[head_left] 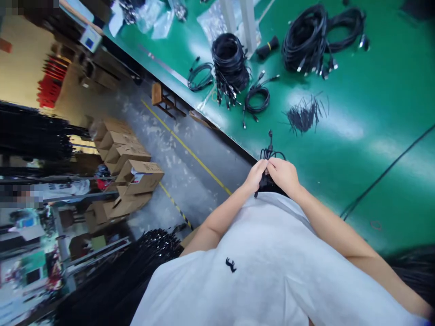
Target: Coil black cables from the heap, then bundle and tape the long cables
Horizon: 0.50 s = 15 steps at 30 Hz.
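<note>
At the near edge of the green table, my left hand and my right hand meet with fingers closed around a small coil of black cable. One connector end sticks up past my fingertips, and another end hangs below my left hand. My fingers hide the middle of the coil. Just beyond lies a loose cable coil with its plugs spread out. To its right is a pile of short black ties. A tall stack of coiled cables stands farther back.
More large cable coils lie at the back right of the table. A grey post rises behind the stack. Left of the table are a wooden stool, cardboard boxes and a bundle of hanging black cables.
</note>
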### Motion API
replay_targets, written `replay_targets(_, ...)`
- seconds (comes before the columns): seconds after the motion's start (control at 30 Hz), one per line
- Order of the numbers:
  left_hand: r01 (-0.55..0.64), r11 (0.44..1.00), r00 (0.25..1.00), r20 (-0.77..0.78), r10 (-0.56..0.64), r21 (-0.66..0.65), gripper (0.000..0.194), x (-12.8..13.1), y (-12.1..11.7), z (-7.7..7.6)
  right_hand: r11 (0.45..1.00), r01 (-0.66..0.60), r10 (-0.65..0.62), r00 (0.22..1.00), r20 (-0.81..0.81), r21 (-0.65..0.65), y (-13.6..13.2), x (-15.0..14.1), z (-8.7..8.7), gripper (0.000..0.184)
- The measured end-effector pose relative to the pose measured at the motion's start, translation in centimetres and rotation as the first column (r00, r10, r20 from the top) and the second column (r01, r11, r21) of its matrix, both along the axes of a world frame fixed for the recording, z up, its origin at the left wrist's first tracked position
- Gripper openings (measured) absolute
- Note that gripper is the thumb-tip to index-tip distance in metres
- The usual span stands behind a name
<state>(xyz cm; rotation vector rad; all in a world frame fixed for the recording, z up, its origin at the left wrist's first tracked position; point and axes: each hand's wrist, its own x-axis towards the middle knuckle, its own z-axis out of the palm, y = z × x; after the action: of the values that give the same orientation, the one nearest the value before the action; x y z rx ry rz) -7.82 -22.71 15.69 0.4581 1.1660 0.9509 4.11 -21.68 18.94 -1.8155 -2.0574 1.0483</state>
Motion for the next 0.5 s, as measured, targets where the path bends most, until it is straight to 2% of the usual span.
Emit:
replay_targets(0.07, 0.079, 0.996, 0.997, 0.016, -0.080, 0.040, 0.031, -0.3, 0.7, 1.0, 0.999, 0.028, -0.021, 0.984, -0.178, 0.037, -0.2, 1.4, 0.7, 0.033)
replay_targets(0.13, 0.111, 0.993, 0.991, 0.074, -0.113, 0.032, 0.029, -0.7, 1.6, 2.1, 0.973, 0.177, -0.132, 0.954, -0.268, 0.150, -0.1, 3.4, 0.8, 0.029)
replay_targets(0.2, 0.112, 0.994, 0.981, 0.161, -0.110, -0.003, 0.029, -1.1, 2.7, 3.1, 0.889, 0.401, -0.319, 0.889, -0.327, 0.221, 0.5, 5.1, 0.0, 0.031)
replay_targets(0.23, 0.118, 0.993, 0.972, 0.206, -0.109, -0.031, 0.030, -1.4, 3.3, 3.4, 0.857, 0.482, -0.390, 0.838, -0.381, 0.183, 1.0, 5.6, -0.7, 0.041)
replay_targets(0.3, 0.152, 0.983, 0.955, 0.273, -0.119, -0.104, 0.035, -2.1, 4.7, 3.6, 0.863, 0.500, -0.451, 0.701, -0.552, -0.070, 2.0, 5.6, -2.3, 0.058)
replay_targets(0.33, 0.171, 0.976, 0.949, 0.289, -0.126, -0.137, 0.037, -2.5, 5.5, 3.4, 0.863, 0.446, -0.485, 0.598, -0.638, -0.238, 2.6, 5.1, -3.1, 0.059)
replay_targets(0.37, 0.180, 0.971, 0.949, 0.287, -0.130, -0.157, 0.036, -2.8, 6.3, 3.1, 0.840, 0.382, -0.537, 0.480, -0.694, -0.385, 3.2, 4.4, -3.9, 0.055)
replay_targets(0.43, 0.164, 0.975, 0.967, 0.220, -0.129, -0.149, 0.031, -3.3, 8.1, 1.9, 0.748, 0.341, -0.657, 0.268, -0.704, -0.569, 4.5, 2.6, -5.0, 0.048)
replay_targets(0.5, 0.106, 0.988, 0.991, 0.093, -0.096, -0.110, 0.027, -3.5, 10.4, 0.5, 0.661, 0.421, -0.726, 0.150, -0.671, -0.621, 6.5, 1.0, -5.5, 0.046)
